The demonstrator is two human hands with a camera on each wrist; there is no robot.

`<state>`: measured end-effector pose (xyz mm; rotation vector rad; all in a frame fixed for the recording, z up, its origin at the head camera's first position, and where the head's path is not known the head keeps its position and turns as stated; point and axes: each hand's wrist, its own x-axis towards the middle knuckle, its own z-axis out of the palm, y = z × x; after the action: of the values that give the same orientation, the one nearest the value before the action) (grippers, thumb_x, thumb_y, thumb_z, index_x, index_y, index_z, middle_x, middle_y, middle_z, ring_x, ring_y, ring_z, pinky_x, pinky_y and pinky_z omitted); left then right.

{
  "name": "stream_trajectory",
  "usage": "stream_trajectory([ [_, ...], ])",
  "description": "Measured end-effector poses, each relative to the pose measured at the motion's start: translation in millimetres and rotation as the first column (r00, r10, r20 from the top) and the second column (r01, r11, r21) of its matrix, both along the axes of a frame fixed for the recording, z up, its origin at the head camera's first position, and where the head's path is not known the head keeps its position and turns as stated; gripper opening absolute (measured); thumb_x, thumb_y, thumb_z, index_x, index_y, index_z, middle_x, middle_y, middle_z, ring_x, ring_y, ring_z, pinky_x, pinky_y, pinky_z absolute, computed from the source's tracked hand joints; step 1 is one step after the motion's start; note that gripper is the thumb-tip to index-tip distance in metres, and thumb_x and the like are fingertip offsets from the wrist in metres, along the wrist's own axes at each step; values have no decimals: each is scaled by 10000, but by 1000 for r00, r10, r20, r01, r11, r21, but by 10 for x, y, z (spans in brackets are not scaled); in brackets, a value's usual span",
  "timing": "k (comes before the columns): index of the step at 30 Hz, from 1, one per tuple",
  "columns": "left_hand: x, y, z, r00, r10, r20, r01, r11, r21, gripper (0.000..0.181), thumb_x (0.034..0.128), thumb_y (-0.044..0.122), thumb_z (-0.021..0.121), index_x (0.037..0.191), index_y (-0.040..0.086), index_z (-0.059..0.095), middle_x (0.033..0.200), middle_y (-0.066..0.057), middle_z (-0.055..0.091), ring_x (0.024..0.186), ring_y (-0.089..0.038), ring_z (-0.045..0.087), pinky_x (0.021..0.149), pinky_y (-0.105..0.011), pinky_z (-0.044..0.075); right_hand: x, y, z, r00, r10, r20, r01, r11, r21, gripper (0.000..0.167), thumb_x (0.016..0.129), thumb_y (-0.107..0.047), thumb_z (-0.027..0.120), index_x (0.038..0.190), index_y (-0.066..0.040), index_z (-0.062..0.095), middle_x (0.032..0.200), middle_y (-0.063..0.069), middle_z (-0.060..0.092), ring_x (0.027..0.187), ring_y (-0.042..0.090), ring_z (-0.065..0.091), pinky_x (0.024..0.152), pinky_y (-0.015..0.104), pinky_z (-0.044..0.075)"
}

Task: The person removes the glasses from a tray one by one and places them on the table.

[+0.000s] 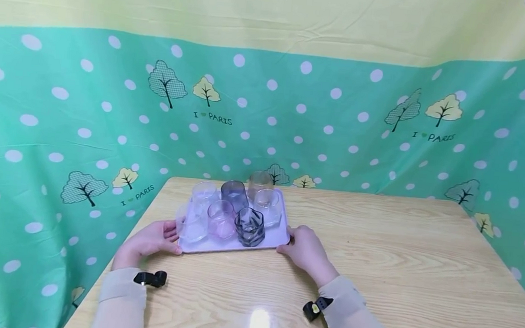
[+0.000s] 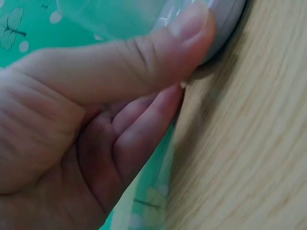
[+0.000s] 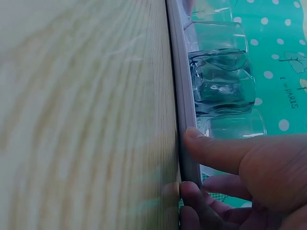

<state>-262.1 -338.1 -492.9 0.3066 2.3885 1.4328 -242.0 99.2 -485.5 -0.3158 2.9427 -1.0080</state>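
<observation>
Lilac rectangular plastic-looking tray, gripped both ends

Head: on the pale wooden table, left hand and right hand hold it; uneven lifting could slide clear and tinted glass tumblers.

Left wrist: thumb and bent fingers hold a corner; this might slip.

Right wrist: pinched rim; tilting could topple the ridged grey glass tumbler.

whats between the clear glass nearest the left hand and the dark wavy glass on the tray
A pink-tinted glass stands on the lilac tray between the clear glass and the dark wavy glass; the head view shows it.
</observation>
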Motion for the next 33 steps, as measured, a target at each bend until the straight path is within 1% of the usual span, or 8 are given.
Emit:
stream_trajectory([
  [11,-35,62,17,997,44,-63,-52,990,-134,905,782,14,926,1494,-220,418,1545,-338,485,1448,-474,477,1162,-504,440,-25,-15,-11,998,-42,44,45,996,-77,607,881,-208,901,1391,30,673,1364,233,691,1270,368,663,1093,518,527],
  [18,-20,73,12,993,58,-102,-73,985,-155,871,816,17,898,1508,-200,415,1532,-329,503,1434,-469,496,1167,-517,423,-16,-30,-21,997,-58,49,63,993,-100,616,859,-207,917,1370,42,680,1374,217,692,1279,367,665,1093,511,529],
  [20,-34,62,3,988,79,-129,-99,982,-163,858,834,34,888,1517,-180,416,1532,-306,505,1430,-458,499,1179,-523,395,-22,-33,-21,997,-60,42,64,992,-105,566,852,-210,922,1324,30,722,1278,194,747,1172,335,716,1036,497,566],
  [23,-53,45,-19,980,99,-175,-133,972,-194,830,861,82,878,1519,-154,429,1519,-277,520,1432,-462,489,1213,-574,328,-35,-41,-30,998,-59,33,62,993,-103,339,858,-212,918,1110,-14,808,980,93,781,874,222,696,825,414,593],
  [25,-68,42,-36,975,124,-184,-161,966,-203,796,873,97,872,1515,-129,457,1505,-254,542,1444,-462,471,1233,-602,283,-43,-43,-33,998,-54,26,57,993,-101,204,864,-208,913,929,-62,786,800,7,688,724,168,577,680,359,513],
  [27,-81,41,-53,971,132,-201,-178,957,-229,756,890,118,863,1503,-115,487,1483,-244,569,1451,-478,454,1236,-637,260,-49,-46,-34,998,-51,27,54,993,-103,202,868,-205,907,840,-105,734,727,-10,614,673,154,525,628,333,444],
  [30,-99,44,-80,965,165,-204,-213,947,-242,681,921,134,842,1493,-72,535,1456,-206,608,1467,-473,437,1244,-638,251,-54,-51,-33,998,-51,20,53,992,-113,200,868,-195,904,948,-54,787,795,14,677,712,176,576,661,356,501],
  [33,-95,49,-93,962,176,-209,-226,942,-248,638,949,173,826,1482,-54,560,1443,-190,624,1470,-474,432,1237,-644,261,-65,-54,-40,998,-58,20,60,991,-119,416,883,-193,893,1217,23,773,1077,137,783,968,283,726,884,452,603],
])
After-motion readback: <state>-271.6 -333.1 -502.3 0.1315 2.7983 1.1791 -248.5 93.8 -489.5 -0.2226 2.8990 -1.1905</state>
